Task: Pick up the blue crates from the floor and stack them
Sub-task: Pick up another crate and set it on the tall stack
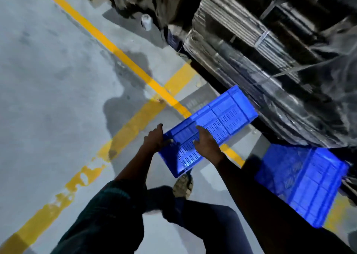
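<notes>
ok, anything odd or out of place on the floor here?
A small white container sits loose on the floor by the wrapped pallet. The yellow floor line is worn and patchy. Both hands hold one blue crate; the second crate looks undamaged.

Held crate (210,126) ahead between both hands, second crate (303,186) to its right, wrapped pallet stack (270,64) behind both

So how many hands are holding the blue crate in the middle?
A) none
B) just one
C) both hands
C: the left hand grips the crate's near-left edge while the right hand presses on its slotted side, so both are on it.
</notes>
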A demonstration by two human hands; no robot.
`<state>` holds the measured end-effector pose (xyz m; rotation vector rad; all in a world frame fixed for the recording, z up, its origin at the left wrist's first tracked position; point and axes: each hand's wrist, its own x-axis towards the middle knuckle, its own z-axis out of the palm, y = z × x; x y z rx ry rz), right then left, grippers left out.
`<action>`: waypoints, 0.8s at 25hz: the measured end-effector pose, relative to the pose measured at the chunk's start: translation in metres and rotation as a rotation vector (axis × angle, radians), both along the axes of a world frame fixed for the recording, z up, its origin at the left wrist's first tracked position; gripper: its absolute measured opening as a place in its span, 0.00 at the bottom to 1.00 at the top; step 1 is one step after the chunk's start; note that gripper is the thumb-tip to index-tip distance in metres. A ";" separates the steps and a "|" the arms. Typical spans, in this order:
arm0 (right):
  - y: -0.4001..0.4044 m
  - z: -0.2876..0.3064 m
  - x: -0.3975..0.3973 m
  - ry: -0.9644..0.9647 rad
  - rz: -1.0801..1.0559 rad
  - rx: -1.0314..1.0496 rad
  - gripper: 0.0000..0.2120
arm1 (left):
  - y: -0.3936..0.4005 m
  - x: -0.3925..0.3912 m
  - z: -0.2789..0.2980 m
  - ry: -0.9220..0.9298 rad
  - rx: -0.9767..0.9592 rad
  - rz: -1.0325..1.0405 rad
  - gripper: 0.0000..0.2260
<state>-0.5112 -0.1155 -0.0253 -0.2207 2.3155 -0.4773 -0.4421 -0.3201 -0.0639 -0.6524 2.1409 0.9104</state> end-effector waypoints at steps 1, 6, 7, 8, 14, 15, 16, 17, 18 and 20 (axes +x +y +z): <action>-0.001 -0.016 -0.007 0.015 0.021 -0.005 0.29 | 0.004 -0.006 -0.021 -0.012 0.011 -0.008 0.42; -0.007 -0.043 -0.025 0.157 -0.159 -0.032 0.27 | 0.015 -0.014 -0.057 -0.059 0.032 -0.040 0.23; -0.008 -0.037 -0.022 0.183 -0.267 -0.031 0.27 | 0.018 -0.014 -0.049 -0.047 0.037 -0.049 0.21; -0.008 -0.028 -0.017 0.190 -0.374 -0.031 0.29 | 0.024 -0.014 -0.034 -0.013 0.058 -0.070 0.22; -0.012 0.063 0.005 -0.152 -1.037 -0.063 0.48 | 0.058 0.005 0.091 0.157 -0.080 -0.270 0.18; -0.015 0.083 0.011 -0.259 -1.134 -0.121 0.49 | 0.055 0.012 0.114 0.163 -0.131 -0.307 0.18; -0.019 0.102 0.018 -0.392 -1.203 -0.212 0.49 | 0.049 0.022 0.135 0.183 -0.169 -0.339 0.17; -0.024 0.113 0.025 -0.508 -1.235 -0.296 0.48 | 0.040 0.035 0.153 0.207 -0.210 -0.363 0.17; -0.031 0.128 0.031 -0.544 -1.257 -0.355 0.46 | 0.032 0.048 0.175 0.226 -0.243 -0.379 0.16; -0.046 0.163 0.045 -0.518 -1.313 -0.401 0.35 | 0.020 0.079 0.216 0.215 -0.265 -0.421 0.17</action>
